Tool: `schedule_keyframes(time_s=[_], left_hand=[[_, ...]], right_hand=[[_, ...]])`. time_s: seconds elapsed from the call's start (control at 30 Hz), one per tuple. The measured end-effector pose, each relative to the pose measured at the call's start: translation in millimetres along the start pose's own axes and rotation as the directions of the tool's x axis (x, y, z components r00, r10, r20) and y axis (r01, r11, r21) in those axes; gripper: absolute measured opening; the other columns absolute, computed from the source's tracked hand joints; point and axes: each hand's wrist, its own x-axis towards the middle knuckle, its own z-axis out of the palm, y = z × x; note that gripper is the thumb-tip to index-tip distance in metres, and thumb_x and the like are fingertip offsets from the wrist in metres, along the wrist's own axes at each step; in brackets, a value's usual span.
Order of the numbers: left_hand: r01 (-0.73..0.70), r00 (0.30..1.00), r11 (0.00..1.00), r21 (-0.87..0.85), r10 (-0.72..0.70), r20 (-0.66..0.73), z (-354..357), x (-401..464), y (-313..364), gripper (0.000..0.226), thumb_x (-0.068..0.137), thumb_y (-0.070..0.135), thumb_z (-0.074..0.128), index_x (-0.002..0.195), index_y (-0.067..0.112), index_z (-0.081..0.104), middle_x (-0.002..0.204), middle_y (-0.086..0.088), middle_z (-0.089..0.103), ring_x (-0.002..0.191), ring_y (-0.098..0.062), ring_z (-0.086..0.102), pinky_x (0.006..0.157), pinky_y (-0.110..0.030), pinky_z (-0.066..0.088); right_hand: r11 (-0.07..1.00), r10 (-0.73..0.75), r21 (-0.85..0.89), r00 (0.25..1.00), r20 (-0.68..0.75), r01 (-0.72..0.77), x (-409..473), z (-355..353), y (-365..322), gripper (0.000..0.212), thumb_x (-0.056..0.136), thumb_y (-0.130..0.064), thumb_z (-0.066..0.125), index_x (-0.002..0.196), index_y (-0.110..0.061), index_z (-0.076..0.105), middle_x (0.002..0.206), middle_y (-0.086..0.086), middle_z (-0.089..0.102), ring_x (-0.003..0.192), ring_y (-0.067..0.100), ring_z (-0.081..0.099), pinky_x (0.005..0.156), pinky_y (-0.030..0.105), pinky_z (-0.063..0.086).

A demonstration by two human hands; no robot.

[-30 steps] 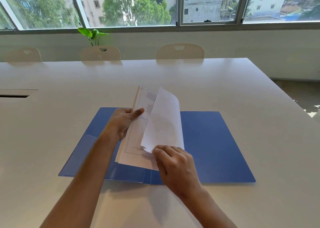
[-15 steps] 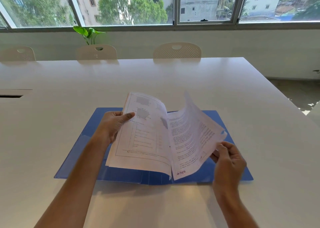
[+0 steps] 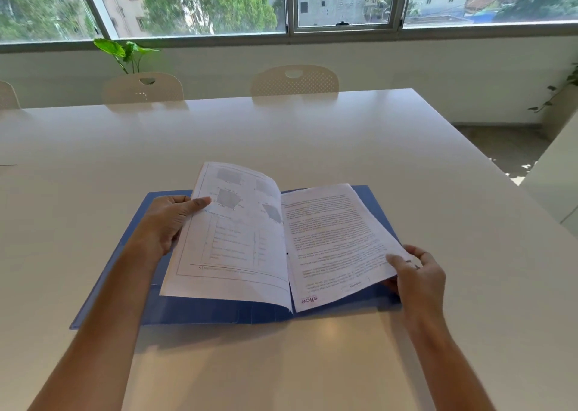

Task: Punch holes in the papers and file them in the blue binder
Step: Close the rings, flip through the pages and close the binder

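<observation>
White table (image 3: 406, 166), open blue binder (image 3: 200, 312), both hands gripping papers (image 3: 237, 238), upside-down "slice" on the right sheet (image 3: 337, 241).

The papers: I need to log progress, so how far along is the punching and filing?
Done: the blue binder lies open flat on the table. In hand: the left hand holds the stack of papers above it, while the right hand pinches a turned text sheet. Left: no hole punch is in view and I can't make out punched holes, so punching and filing seem still to do.
</observation>
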Motion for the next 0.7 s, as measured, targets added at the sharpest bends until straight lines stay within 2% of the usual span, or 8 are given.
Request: schedule_keyframes(time_s=[0.13, 0.33, 0.5, 0.6, 0.7], left_hand=[[0.000, 1.000, 1.000, 0.003, 0.000, -0.007, 0, -1, 2, 0.024, 0.081, 0.023, 0.073, 0.088, 0.001, 0.066, 0.085, -0.019, 0.071, 0.060, -0.026, 0.068, 0.064, -0.038, 0.059], [-0.015, 1.000, 0.998, -0.053, 0.016, 0.020, 8, -6, 13, 0.016, 0.083, 0.020, 0.071, 0.083, 0.004, 0.067, 0.072, -0.011, 0.074, 0.058, -0.024, 0.070, 0.056, -0.036, 0.060], [-0.101, 0.993, 0.988, -0.114, 0.107, 0.046, 25, -11, 32, 0.014, 0.085, 0.016, 0.068, 0.074, 0.010, 0.062, 0.068, -0.005, 0.072, 0.056, -0.020, 0.069, 0.050, -0.030, 0.056], [-0.163, 0.984, 0.975, -0.149, 0.172, 0.049, 42, -11, 47, 0.003, 0.085, 0.008, 0.066, 0.084, 0.011, 0.066, 0.078, -0.008, 0.072, 0.060, -0.020, 0.068, 0.055, -0.030, 0.057], [-0.205, 0.974, 0.971, -0.125, 0.215, 0.077, 59, -8, 58, 0.024, 0.085, 0.008, 0.066, 0.107, 0.018, 0.067, 0.098, -0.014, 0.071, 0.077, -0.028, 0.070, 0.071, -0.039, 0.058]], right_hand=[[0.996, -0.030, -0.078, 0.999, 0.037, 0.033, 1, -5, 6, 0.038, 0.083, -0.001, 0.065, 0.116, -0.018, 0.059, 0.103, 0.007, 0.067, 0.082, 0.024, 0.070, 0.069, 0.046, 0.061], [0.993, -0.051, -0.100, 0.997, 0.059, 0.057, 1, -5, 9, 0.036, 0.082, 0.002, 0.063, 0.112, -0.017, 0.060, 0.098, 0.002, 0.069, 0.079, 0.024, 0.071, 0.064, 0.045, 0.062], [0.989, -0.058, -0.128, 0.990, 0.127, 0.074, 4, -8, 7, 0.033, 0.083, 0.002, 0.065, 0.111, -0.017, 0.063, 0.099, 0.003, 0.069, 0.081, 0.023, 0.072, 0.066, 0.043, 0.062], [0.981, 0.004, -0.191, 0.969, 0.248, 0.045, 14, -13, 2, 0.025, 0.082, 0.001, 0.067, 0.104, -0.012, 0.066, 0.096, 0.006, 0.073, 0.083, 0.022, 0.073, 0.071, 0.042, 0.062], [0.964, 0.076, -0.265, 0.946, 0.315, 0.011, 28, -19, -10, 0.017, 0.083, -0.004, 0.071, 0.100, -0.007, 0.068, 0.094, 0.012, 0.074, 0.083, 0.024, 0.073, 0.067, 0.034, 0.060]])
